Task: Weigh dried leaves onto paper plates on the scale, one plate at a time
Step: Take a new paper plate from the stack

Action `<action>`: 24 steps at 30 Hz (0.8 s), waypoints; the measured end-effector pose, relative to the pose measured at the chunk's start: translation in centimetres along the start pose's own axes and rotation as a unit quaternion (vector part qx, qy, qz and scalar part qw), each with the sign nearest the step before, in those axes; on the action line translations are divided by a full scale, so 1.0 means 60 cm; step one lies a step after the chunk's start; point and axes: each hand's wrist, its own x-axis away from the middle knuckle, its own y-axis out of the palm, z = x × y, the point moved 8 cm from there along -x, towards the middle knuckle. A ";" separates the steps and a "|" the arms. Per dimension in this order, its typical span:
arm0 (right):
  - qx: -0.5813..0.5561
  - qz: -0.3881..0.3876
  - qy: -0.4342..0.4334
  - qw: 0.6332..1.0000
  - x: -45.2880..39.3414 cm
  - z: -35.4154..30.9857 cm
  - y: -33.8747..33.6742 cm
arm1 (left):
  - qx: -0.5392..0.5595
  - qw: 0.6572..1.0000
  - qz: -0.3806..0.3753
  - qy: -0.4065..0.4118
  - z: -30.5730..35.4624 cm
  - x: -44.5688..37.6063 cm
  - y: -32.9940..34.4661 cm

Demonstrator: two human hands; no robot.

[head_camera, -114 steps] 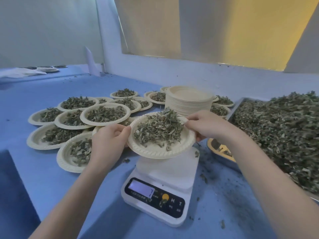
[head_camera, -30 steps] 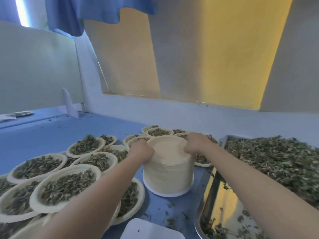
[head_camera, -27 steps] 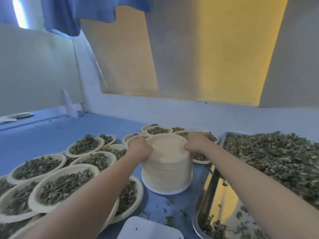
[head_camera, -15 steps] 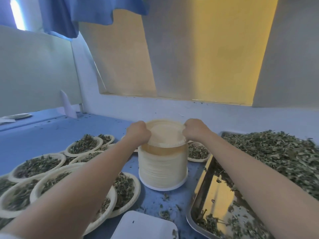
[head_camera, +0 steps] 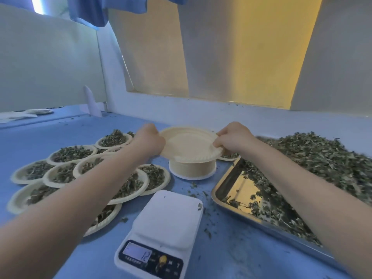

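Observation:
I hold an empty paper plate (head_camera: 189,144) in the air above the stack of spare plates (head_camera: 192,169). My left hand (head_camera: 150,139) grips its left rim and my right hand (head_camera: 233,137) pinches its right rim. The white scale (head_camera: 167,224) sits near the front of the blue table with a bare platform and a lit display. A heap of dried leaves (head_camera: 326,164) fills the metal tray (head_camera: 225,190) on the right.
Several filled paper plates (head_camera: 74,156) overlap on the left of the table, one reaching close to the scale. Loose leaf crumbs lie around the scale and tray. A white wall ledge (head_camera: 201,109) runs behind the stack.
Both hands have lifted the top plate off the stack and brought it nearer. The view has tilted down, so the scale now shows whole.

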 end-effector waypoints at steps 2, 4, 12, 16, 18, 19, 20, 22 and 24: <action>0.014 -0.022 -0.022 0.999 0.035 0.007 0.038 | 0.007 1.000 -0.002 -0.026 -0.043 0.045 0.002; 0.035 -0.034 -0.031 0.998 0.064 0.023 0.079 | 0.005 0.999 -0.008 -0.049 -0.086 0.086 0.013; 0.121 -0.054 -0.040 0.990 0.109 0.080 0.204 | -0.061 0.995 -0.035 -0.065 -0.202 0.162 0.063; 0.185 -0.015 -0.043 0.982 0.106 0.091 0.211 | -0.021 0.995 -0.048 -0.084 -0.214 0.171 0.082; 0.194 -0.003 -0.045 0.980 0.104 0.092 0.208 | -0.002 0.996 -0.044 -0.083 -0.211 0.171 0.086; 0.188 -0.006 -0.044 0.981 0.103 0.093 0.208 | 0.007 0.996 -0.037 -0.083 -0.212 0.171 0.086; 0.177 -0.011 -0.040 0.983 0.102 0.094 0.207 | 0.014 0.996 -0.029 -0.086 -0.214 0.173 0.084; 0.145 -0.016 -0.041 0.988 0.104 0.095 0.205 | 0.023 0.995 -0.002 -0.097 -0.224 0.176 0.077; 0.099 -0.010 -0.047 0.994 0.107 0.096 0.201 | 0.058 0.992 0.034 -0.108 -0.243 0.181 0.070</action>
